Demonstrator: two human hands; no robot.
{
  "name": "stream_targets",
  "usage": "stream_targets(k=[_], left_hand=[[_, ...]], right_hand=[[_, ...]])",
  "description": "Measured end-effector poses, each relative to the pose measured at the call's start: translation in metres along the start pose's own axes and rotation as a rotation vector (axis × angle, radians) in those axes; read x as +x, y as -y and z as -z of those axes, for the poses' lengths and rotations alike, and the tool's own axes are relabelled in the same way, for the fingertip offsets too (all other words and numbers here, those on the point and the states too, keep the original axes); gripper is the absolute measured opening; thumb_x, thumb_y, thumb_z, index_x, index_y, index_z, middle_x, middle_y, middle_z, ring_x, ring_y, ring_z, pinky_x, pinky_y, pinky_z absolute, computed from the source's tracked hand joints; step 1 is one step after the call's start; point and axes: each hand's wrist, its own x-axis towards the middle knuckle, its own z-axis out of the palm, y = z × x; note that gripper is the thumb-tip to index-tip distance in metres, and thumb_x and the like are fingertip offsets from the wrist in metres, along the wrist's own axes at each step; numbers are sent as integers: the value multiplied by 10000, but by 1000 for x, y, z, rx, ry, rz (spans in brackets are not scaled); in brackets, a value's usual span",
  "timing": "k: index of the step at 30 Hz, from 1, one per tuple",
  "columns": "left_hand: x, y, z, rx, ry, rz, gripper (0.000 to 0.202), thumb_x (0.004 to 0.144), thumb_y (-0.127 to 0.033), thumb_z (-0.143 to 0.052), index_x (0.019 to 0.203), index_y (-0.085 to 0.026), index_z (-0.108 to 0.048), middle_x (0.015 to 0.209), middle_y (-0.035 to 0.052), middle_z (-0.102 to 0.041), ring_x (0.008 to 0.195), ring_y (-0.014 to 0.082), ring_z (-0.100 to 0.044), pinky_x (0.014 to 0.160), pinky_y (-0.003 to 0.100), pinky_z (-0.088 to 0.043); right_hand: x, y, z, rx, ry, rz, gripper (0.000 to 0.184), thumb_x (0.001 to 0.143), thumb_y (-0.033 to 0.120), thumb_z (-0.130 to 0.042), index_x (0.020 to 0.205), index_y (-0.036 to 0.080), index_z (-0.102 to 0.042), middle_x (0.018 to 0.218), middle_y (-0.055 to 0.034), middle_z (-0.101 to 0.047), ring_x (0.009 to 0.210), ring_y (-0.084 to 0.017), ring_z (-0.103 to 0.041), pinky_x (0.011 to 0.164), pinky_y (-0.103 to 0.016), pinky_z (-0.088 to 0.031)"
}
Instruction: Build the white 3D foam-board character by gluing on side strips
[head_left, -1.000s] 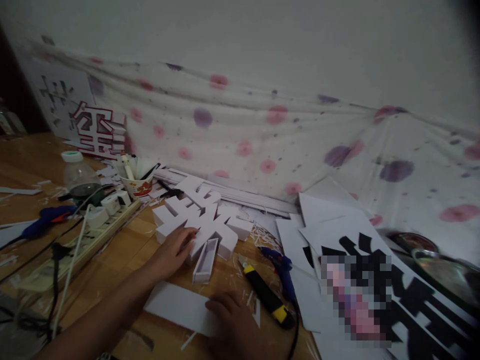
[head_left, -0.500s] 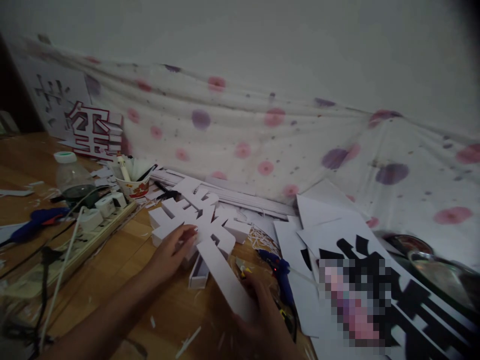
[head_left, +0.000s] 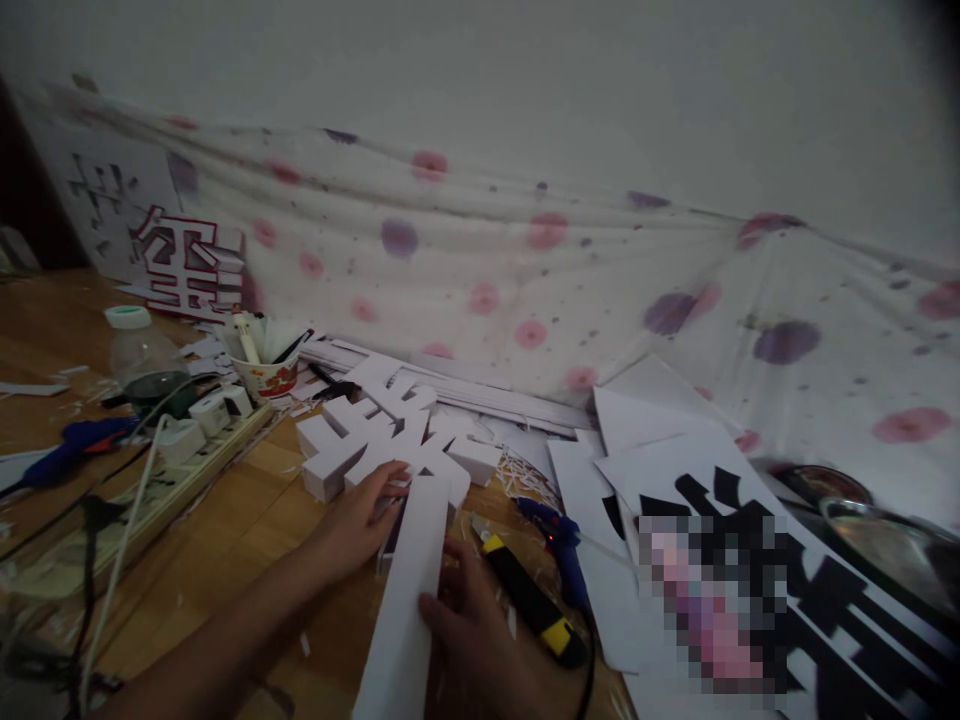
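A long white strip of card or foam board (head_left: pixel 409 590) slants up from the bottom edge, gripped along its right side by my right hand (head_left: pixel 469 610), thumb on top. Its far end meets the near part of a white built-up character (head_left: pixel 397 430), which lies on the wooden table. My left hand (head_left: pixel 364 525) is at the character's near side, beside the strip's far end. Its fingers are slightly bent and apart; whether the fingertips touch the strip, I cannot tell. A black and yellow utility knife (head_left: pixel 529 595) lies right of my right hand.
A blue glue gun (head_left: pixel 559 550) with a red light lies beyond the knife. White sheets with black shapes (head_left: pixel 757 560) spread at the right. At the left are a power strip (head_left: pixel 142 500), a cup of tools (head_left: pixel 266 370), a bottle (head_left: pixel 146 360) and another blue glue gun (head_left: pixel 75 450).
The strip has swung so its near end points down and left, more upright in view. My right hand moved left with it, uncovering the knife. My left hand shifted slightly right.
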Motion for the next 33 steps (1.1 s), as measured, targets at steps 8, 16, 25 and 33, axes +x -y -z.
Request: stream_targets(k=[8, 16, 25, 33], left_hand=[[-10, -1, 8, 297, -41, -87, 372, 860, -273, -414, 1222, -234, -491, 1271, 57, -556, 1232, 229, -445, 1041, 435, -348], [-14, 14, 10, 431, -28, -204, 362, 857, -254, -435, 1205, -242, -534, 1257, 50, -576, 1228, 243, -453, 1043, 455, -352], [-16, 10, 8, 453, -53, -282, 444, 880, -256, -439, 1321, -257, -393, 1195, 43, -625, 1197, 218, -489, 1011, 429, -396], [-10, 5, 7, 391, -75, -273, 552, 888, -234, -419, 1401, -253, -215, 1156, 47, -648, 1165, 211, -522, 982, 408, -418]], right_hand=[[-2, -1, -4, 154, 61, -128, 419, 681, 296, -685, 1014, 240, -437, 720, 34, -638, 618, -143, -620, 571, -267, -468], [10, -22, -7, 168, 83, -122, 529, 544, 353, -773, 960, 211, -478, 693, 22, -643, 657, -179, -646, 598, -294, -483], [1, 17, 2, 169, -102, -189, 335, 568, 255, -694, 854, 212, -524, 529, 70, -564, 457, -100, -499, 468, -208, -356], [-2, 11, 5, 188, -8, -204, 353, 586, 306, -725, 873, 218, -540, 595, 60, -580, 527, -119, -549, 549, -244, -414]])
